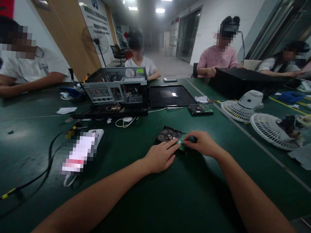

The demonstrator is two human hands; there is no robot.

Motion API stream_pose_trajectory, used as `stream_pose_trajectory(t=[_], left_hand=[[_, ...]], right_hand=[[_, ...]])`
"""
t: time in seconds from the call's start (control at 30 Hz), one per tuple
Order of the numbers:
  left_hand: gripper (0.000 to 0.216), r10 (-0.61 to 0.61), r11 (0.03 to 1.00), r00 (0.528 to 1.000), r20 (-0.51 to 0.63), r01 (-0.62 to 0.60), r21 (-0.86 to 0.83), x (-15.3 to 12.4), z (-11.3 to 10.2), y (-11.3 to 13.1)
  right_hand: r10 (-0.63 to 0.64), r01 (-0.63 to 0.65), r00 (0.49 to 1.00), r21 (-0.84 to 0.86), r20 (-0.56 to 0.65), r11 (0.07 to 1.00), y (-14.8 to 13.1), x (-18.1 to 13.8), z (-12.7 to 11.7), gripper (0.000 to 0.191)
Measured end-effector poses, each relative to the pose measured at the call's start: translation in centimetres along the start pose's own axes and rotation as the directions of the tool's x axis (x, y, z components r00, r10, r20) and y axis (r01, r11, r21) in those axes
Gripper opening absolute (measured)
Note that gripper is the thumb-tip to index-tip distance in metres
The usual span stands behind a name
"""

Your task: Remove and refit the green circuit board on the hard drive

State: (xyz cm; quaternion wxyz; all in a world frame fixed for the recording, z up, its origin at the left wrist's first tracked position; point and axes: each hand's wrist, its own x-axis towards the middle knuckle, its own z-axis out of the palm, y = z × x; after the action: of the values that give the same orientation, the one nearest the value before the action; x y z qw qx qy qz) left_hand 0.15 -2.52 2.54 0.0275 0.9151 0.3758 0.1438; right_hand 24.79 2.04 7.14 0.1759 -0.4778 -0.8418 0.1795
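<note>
The left hand [159,156] lies flat, fingers together, their tips pressing on the drive [167,134] just ahead of it on the table [191,206]. The right hand [204,143] is curled tight around a dark tool [193,138] at the drive's right edge. Beyond both hands sits an open case [116,91]. 2 fans [243,106] lie right of the right hand.

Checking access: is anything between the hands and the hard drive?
Nothing visible. The left hand rests fingers on the hard drive; the right hand is at its edge, closed around a small dark object.
</note>
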Motion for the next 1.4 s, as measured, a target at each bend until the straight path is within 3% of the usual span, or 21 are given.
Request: stream_pose_trajectory(t=[0.77, 1.07, 1.23, 1.33, 1.4], left_hand=[[0.056, 0.005, 1.0, 1.0, 0.016, -0.005, 0.005, 0.0, 0.0, 0.0], [0.057, 0.001, 1.0, 1.0, 0.019, -0.001, -0.002, 0.0, -0.2, 0.1], [0.059, -0.046, 0.998, 0.999, -0.015, 0.046, -0.041, -0.1, -0.3, 0.3], [0.059, -0.159, 0.983, 0.983, -0.093, 0.149, -0.106, -0.2, -0.3, 0.3], [0.054, -0.251, 0.963, 0.948, -0.194, 0.225, -0.146, -0.2, -0.1, 0.1]], right_hand=[[-0.037, 0.037, 0.999, -0.014, -0.008, 0.999, 0.2, 0.2, 1.0, 0.015], [0.05, -0.049, 0.995, 0.014, -0.089, 0.999, 0.6, -0.1, -0.3, 0.017], [0.149, -0.142, 0.939, 0.045, -0.309, 0.989, 1.4, -0.1, -0.6, 0.026], [0.246, -0.215, 0.854, 0.12, -0.457, 0.969, 2.0, 0.0, -0.6, 0.028], [0.318, -0.236, 0.803, 0.22, -0.505, 0.946, 2.3, 0.1, -0.7, 0.03]])
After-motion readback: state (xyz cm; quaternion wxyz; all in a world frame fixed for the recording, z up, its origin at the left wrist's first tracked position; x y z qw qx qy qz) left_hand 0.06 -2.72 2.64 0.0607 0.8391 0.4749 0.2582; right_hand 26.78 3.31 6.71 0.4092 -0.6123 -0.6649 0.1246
